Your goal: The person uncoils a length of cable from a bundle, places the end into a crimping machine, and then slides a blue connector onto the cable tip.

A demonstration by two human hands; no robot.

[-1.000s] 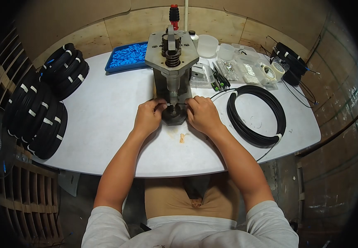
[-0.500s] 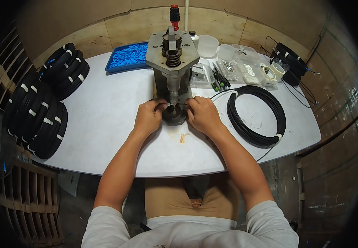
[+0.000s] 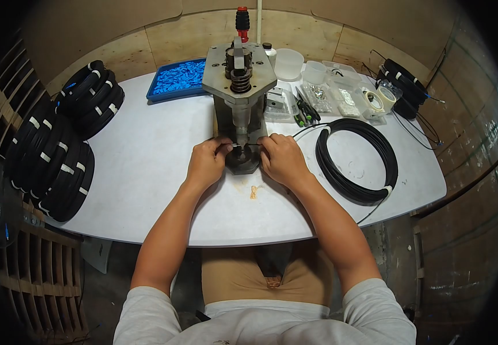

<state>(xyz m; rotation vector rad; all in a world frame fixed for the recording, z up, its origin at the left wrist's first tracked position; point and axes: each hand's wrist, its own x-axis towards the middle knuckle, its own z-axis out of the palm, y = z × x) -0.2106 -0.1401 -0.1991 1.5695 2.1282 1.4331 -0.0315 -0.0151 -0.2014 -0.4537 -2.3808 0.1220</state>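
At the middle of the table stands a grey metal bench press (image 3: 240, 89), with a spring and a lever on its top plate. My left hand (image 3: 207, 160) is closed at the left side of the press's lower tooling (image 3: 242, 154), thumb and fingers pinching a small silvery piece (image 3: 235, 145). On the other side, my right hand (image 3: 281, 158) is closed on a black cable (image 3: 254, 145) that runs into the tooling. Fingers and tooling hide exactly how the piece and the cable meet. A coil of black cable (image 3: 323, 167) lies right of my right hand.
Stacked black cable coils (image 3: 59, 155) fill the left side. A blue tray (image 3: 151, 99) of small blue parts sits behind them. At the back right are green-handled pliers (image 3: 302, 115), clear plastic boxes (image 3: 329, 103), tape rolls (image 3: 374, 102) and another cable bundle (image 3: 401, 86).
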